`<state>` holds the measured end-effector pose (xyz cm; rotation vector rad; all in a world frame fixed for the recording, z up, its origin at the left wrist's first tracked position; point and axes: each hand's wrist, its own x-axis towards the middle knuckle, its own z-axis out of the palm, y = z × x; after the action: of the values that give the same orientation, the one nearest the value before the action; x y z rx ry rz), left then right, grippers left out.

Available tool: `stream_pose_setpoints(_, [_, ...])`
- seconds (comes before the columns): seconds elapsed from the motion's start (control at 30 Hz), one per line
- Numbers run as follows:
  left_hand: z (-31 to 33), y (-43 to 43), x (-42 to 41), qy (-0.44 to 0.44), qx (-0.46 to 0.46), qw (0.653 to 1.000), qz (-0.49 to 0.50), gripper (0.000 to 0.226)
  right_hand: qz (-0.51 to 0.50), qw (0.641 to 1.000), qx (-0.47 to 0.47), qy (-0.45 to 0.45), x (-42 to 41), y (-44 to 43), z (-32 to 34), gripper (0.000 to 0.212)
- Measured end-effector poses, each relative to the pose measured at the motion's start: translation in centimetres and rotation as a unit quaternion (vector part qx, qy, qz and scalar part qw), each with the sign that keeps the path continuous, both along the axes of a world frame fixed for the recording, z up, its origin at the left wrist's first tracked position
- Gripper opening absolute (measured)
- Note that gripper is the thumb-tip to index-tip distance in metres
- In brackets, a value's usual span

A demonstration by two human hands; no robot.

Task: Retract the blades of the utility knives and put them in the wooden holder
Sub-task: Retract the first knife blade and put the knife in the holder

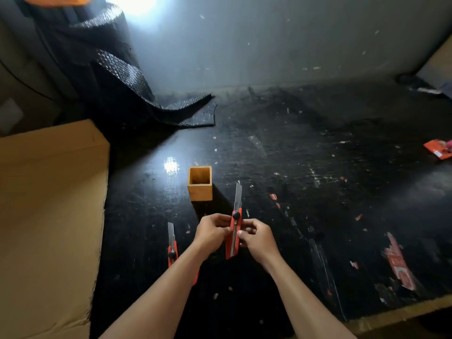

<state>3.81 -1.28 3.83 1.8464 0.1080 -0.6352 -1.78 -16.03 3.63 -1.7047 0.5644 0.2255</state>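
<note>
Both my hands hold one red utility knife (234,231) upright over the black table, its long blade (238,194) sticking out away from me. My left hand (211,232) grips its left side and my right hand (256,237) its right side, thumb on the metal slide below the black knob. A second red utility knife (172,245) lies on the table to the left, blade out, partly hidden by my left forearm. The square wooden holder (200,183) stands open and appears to hold nothing, just beyond my hands and slightly left.
A large cardboard box (49,216) fills the left side. A roll of dark bubble wrap (127,89) stands at the back left, its end spread on the table. A red packet (439,149) lies at the far right. Torn red labels (397,264) stick to the table on the right.
</note>
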Motion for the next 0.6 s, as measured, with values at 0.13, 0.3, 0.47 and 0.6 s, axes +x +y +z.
stream_pose_setpoints(0.13, [4.6,0.4,2.9,-0.037,-0.066,0.997,0.017,0.027,0.009,0.997,0.009,-0.077,3.3,-0.1,4.2,0.018])
stream_pose_setpoints(0.3, [11.7,1.6,5.9,-0.063,-0.127,0.989,0.036,0.03,0.046,0.985,0.01,-0.167,7.8,0.6,10.1,0.018])
stream_pose_setpoints(0.47, [18.1,3.8,7.7,-0.118,-0.171,0.977,0.05,0.032,0.101,0.966,-0.003,-0.237,10.9,1.8,16.8,0.023])
stream_pose_setpoints(0.6, [22.2,5.2,8.3,-0.184,-0.199,0.959,0.084,0.038,0.144,0.948,-0.036,-0.282,12.9,3.0,20.9,0.021])
